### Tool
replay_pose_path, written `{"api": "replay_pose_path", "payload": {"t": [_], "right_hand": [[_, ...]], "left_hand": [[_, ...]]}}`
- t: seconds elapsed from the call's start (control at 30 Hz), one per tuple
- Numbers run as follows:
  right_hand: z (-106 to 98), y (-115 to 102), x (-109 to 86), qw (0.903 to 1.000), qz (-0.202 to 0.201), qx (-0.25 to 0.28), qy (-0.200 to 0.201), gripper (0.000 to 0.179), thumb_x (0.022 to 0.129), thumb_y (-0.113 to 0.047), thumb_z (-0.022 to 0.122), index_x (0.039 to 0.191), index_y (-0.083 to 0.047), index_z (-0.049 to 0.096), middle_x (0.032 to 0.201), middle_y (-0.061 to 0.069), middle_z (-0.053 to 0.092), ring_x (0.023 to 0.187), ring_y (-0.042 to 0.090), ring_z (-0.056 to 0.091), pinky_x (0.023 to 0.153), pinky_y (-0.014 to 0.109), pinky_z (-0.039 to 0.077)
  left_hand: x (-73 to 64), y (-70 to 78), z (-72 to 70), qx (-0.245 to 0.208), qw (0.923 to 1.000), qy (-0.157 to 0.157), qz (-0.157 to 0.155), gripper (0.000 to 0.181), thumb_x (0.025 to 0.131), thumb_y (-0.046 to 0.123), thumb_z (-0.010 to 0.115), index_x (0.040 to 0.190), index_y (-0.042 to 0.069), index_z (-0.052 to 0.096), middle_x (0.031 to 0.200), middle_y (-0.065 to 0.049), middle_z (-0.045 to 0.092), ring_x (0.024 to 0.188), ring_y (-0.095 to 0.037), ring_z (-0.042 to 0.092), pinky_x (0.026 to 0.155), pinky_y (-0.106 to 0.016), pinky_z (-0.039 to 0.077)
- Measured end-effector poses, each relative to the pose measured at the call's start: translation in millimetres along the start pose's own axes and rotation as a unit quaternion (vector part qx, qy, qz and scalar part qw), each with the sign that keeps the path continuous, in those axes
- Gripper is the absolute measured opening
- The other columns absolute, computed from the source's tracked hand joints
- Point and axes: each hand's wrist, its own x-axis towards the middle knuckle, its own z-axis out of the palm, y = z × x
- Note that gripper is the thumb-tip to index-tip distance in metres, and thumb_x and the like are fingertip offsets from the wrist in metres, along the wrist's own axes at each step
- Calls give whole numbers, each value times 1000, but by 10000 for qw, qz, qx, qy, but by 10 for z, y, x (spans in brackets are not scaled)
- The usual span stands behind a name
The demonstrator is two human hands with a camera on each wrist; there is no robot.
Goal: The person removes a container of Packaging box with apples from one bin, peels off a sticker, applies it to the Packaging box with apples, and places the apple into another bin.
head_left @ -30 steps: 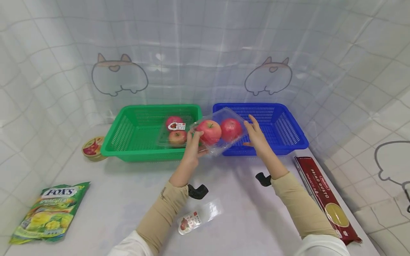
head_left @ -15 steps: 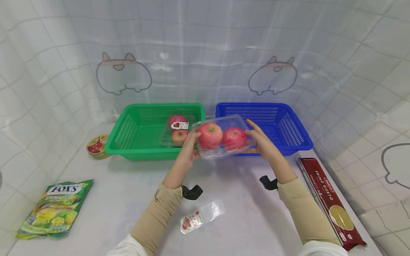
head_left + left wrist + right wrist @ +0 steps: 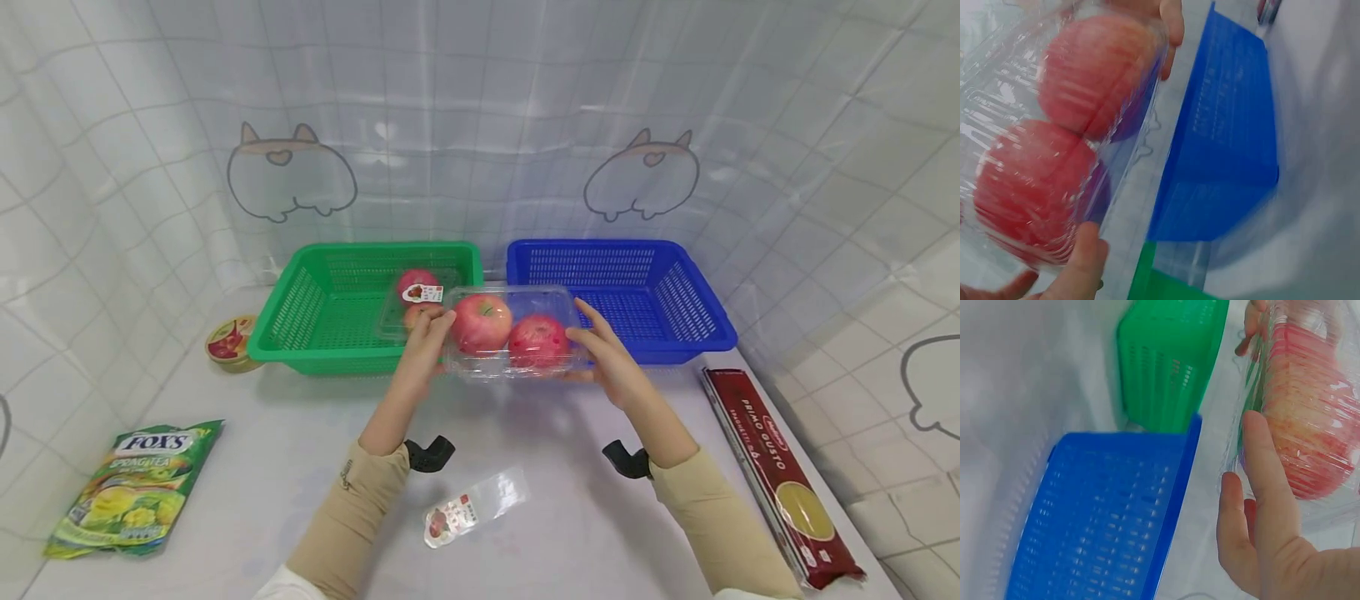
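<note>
Between both hands, above the table in front of the two baskets, a clear plastic box point(image 3: 542, 302) holds two red apples point(image 3: 482, 323). My left hand point(image 3: 422, 354) grips its left end, thumb on the near side. At the other end my right hand point(image 3: 611, 358) holds the box, its fingers along the edge; the right wrist view shows those fingers point(image 3: 1266, 481) against the plastic. Behind my left hand, the green basket point(image 3: 300, 358) contains another clear box with two apples point(image 3: 417, 283) and a white label. The blue basket point(image 3: 622, 348) stands behind the right hand.
A clear strip with an apple label point(image 3: 452, 518) lies on the table point(image 3: 300, 467) between my forearms. At the left are a green candy bag point(image 3: 135, 492) and a round tin point(image 3: 231, 342). A red spaghetti pack point(image 3: 780, 475) lies at the right. A tiled-pattern curtain point(image 3: 465, 125) rises behind the baskets.
The box of apples has turned from a slant to nearly level and come slightly nearer. My right hand, loosely beside it a second ago, now holds its right end.
</note>
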Motion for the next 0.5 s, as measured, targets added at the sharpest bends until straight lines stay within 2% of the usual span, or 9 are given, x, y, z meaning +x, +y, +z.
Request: {"api": "replay_pose_path", "payload": {"t": [0.07,0.17,0.37,0.5], "right_hand": [[29,16,-27,10000,-27,-24,32,67,93,-21,48,149,-25,12,136,19,23,125,39,35,83,56,45],[71,37,-73,10000,-23,-3,73,66,92,-20,48,149,-24,13,132,19,26,124,39,35,82,55,46],[147,94,-164,10000,53,51,7,67,91,-19,49,148,-25,14,135,21,26,123,41,37,79,52,49],[191,158,-217,9999,140,7,-66,67,90,-18,49,148,-24,15,136,23,25,122,44,37,78,52,49]], "left_hand": [[-41,-2,-46,220,9997,-42,111,53,94,42,45,137,12,34,142,-12,34,127,-31,34,89,-58,41],[-104,-10,-104,537,9982,-97,238,54,95,43,45,138,12,35,143,-13,33,130,-32,32,92,-58,39],[-237,-58,-182,1367,9887,371,499,58,92,44,50,135,5,47,135,-15,48,121,-29,46,92,-46,44],[-344,-102,-223,1517,9860,496,486,52,92,37,54,130,2,51,129,-19,53,113,-30,54,86,-42,49]]}}
